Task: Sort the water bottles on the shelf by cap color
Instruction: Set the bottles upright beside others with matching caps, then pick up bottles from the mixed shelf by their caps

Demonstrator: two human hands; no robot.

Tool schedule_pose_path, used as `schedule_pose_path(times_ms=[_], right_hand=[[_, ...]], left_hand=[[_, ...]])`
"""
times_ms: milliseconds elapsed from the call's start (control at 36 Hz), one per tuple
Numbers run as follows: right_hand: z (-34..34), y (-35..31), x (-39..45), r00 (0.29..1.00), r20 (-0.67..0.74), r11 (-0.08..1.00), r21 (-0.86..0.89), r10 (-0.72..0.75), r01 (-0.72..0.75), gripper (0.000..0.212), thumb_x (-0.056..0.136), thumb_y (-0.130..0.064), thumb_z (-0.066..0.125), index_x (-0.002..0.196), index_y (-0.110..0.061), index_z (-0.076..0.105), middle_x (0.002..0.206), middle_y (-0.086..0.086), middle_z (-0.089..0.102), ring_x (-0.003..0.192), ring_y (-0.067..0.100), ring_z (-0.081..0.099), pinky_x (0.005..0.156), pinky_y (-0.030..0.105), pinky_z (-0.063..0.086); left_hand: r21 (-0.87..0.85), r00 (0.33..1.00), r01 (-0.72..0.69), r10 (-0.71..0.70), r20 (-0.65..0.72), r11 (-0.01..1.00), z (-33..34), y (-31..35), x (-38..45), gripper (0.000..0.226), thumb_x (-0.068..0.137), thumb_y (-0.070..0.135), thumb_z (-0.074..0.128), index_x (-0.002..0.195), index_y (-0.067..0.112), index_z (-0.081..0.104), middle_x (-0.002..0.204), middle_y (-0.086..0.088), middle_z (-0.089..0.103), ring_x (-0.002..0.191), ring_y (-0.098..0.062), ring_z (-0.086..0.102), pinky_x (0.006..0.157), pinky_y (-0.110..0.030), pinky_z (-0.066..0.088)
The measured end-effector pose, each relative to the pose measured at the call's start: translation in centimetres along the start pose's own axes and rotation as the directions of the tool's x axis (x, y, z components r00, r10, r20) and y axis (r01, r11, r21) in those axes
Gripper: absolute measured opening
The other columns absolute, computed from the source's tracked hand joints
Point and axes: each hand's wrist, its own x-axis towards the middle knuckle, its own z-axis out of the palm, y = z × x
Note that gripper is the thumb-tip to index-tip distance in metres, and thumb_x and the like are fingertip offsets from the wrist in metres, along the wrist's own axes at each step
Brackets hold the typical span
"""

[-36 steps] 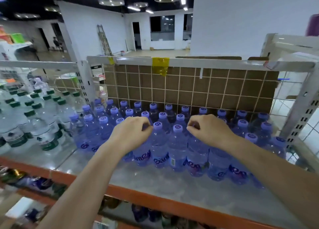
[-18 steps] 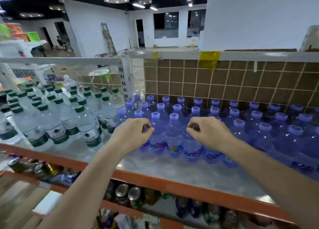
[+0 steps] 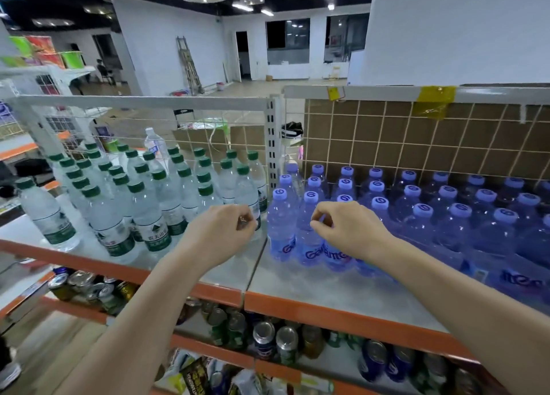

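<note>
My view has swung left, bringing the green-capped bottles [image 3: 143, 204] in; my left hand [image 3: 220, 234] and right hand [image 3: 345, 231] hover loosely curled, empty, before the blue-capped bottles [image 3: 416, 216] on the shelf [image 3: 312, 287].

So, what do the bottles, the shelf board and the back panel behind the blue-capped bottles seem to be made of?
Green-capped bottles: clear thin plastic, glossy; the contents show through.
Blue-capped bottles: blue-tinted see-through plastic, with matte-looking plastic caps.
Shelf board: probably grey metal sheet with a dull sheen, with an orange painted front edge.
Back panel: white wire grid over brown board, possibly cardboard.
</note>
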Motion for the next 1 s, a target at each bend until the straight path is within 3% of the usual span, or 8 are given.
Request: schedule_pose_path(times_ms=[194, 361, 472, 583, 639, 861, 944, 1000], right_hand=[[1.5, -2.3, 4.3, 0.999, 0.004, 0.999, -0.008, -0.039, 0.039, 0.016, 0.093, -0.035, 0.052, 0.097, -0.025, 0.064, 0.092, -0.003, 0.070, 0.083, 0.021, 0.062, 0.072, 0.034, 0.052], [2.7, -3.3, 9.5, 0.999, -0.031, 0.999, 0.006, -0.042, 0.043, 0.017, 0.094, -0.035, 0.053, 0.098, -0.024, 0.064, 0.092, -0.001, 0.070, 0.082, 0.021, 0.062, 0.072, 0.035, 0.051], [3.8, -4.1, 13.0, 0.998, -0.043, 0.998, 0.022, -0.051, 0.052, 0.017, 0.094, -0.035, 0.053, 0.097, -0.024, 0.065, 0.091, -0.002, 0.070, 0.081, 0.022, 0.063, 0.069, 0.035, 0.052], [4.3, -4.6, 16.7, 0.998, -0.025, 0.998, 0.008, -0.057, 0.057, 0.017, 0.093, -0.035, 0.053, 0.097, -0.023, 0.064, 0.087, -0.005, 0.067, 0.082, 0.020, 0.061, 0.068, 0.032, 0.049], [4.4, -4.9, 18.2, 0.997, -0.033, 0.998, 0.016, -0.065, 0.065, 0.018, 0.092, -0.035, 0.053, 0.097, -0.023, 0.065, 0.087, -0.004, 0.067, 0.082, 0.019, 0.062, 0.071, 0.034, 0.052], [5.7, -5.8, 21.9, 0.999, 0.028, 0.999, -0.006, -0.034, 0.034, 0.019, 0.091, -0.048, 0.054, 0.092, -0.029, 0.057, 0.084, -0.005, 0.066, 0.079, 0.016, 0.061, 0.073, 0.034, 0.053], [6.3, -6.6, 22.9, 0.996, 0.084, 0.999, -0.031, 0.024, -0.022, 0.033, 0.085, -0.061, 0.058, 0.098, -0.031, 0.054, 0.089, -0.005, 0.064, 0.083, 0.016, 0.060, 0.074, 0.033, 0.051], [7.0, -7.2, 23.5, 0.992, 0.102, 0.995, -0.072, 0.076, -0.069, 0.045, 0.082, -0.064, 0.060, 0.108, -0.027, 0.056, 0.097, -0.002, 0.066, 0.090, 0.018, 0.060, 0.076, 0.034, 0.050]], left_hand=[[-0.031, 0.999, -0.027, 0.026, -0.037, 0.999, -1.0, -3.1, 2.8, 0.021, 0.096, 0.034, 0.049, 0.103, 0.025, 0.067, 0.089, 0.010, 0.066, 0.067, -0.005, 0.057, 0.058, -0.024, 0.048], [-0.023, 0.996, -0.049, 0.047, -0.074, 0.999, -2.0, -6.0, 6.0, 0.019, 0.096, 0.033, 0.050, 0.101, 0.025, 0.066, 0.089, 0.009, 0.067, 0.078, -0.011, 0.061, 0.074, -0.035, 0.056], [-0.021, 0.995, -0.066, 0.064, -0.080, 0.998, -2.9, -8.4, 9.1, 0.019, 0.095, 0.030, 0.052, 0.100, 0.019, 0.067, 0.087, 0.007, 0.067, 0.075, -0.011, 0.061, 0.073, -0.036, 0.056], [-0.015, 0.993, -0.075, 0.073, -0.092, 0.997, -4.0, -10.2, 12.2, 0.017, 0.096, 0.030, 0.052, 0.099, 0.019, 0.065, 0.085, 0.011, 0.063, 0.069, -0.004, 0.058, 0.058, -0.018, 0.046], [-0.013, 0.991, -0.088, 0.087, -0.100, 0.996, -4.4, -10.9, 13.7, 0.018, 0.096, 0.030, 0.052, 0.102, 0.019, 0.065, 0.086, 0.011, 0.062, 0.072, -0.005, 0.059, 0.058, -0.015, 0.044], [0.052, 0.988, -0.150, 0.148, 0.035, 0.987, -4.9, -13.5, 19.5, 0.024, 0.094, 0.038, 0.052, 0.110, 0.022, 0.061, 0.096, 0.011, 0.060, 0.079, -0.004, 0.057, 0.067, -0.021, 0.049], [0.098, 0.985, -0.167, 0.161, 0.061, 0.981, -4.3, -14.3, 21.3, 0.028, 0.094, 0.038, 0.051, 0.116, 0.022, 0.057, 0.101, 0.010, 0.057, 0.086, -0.009, 0.056, 0.062, -0.019, 0.042], [0.134, 0.981, -0.181, 0.171, 0.089, 0.974, -3.4, -14.9, 22.5, 0.029, 0.093, 0.039, 0.049, 0.115, 0.021, 0.055, 0.107, 0.006, 0.060, 0.090, -0.013, 0.058, 0.065, -0.024, 0.048]])
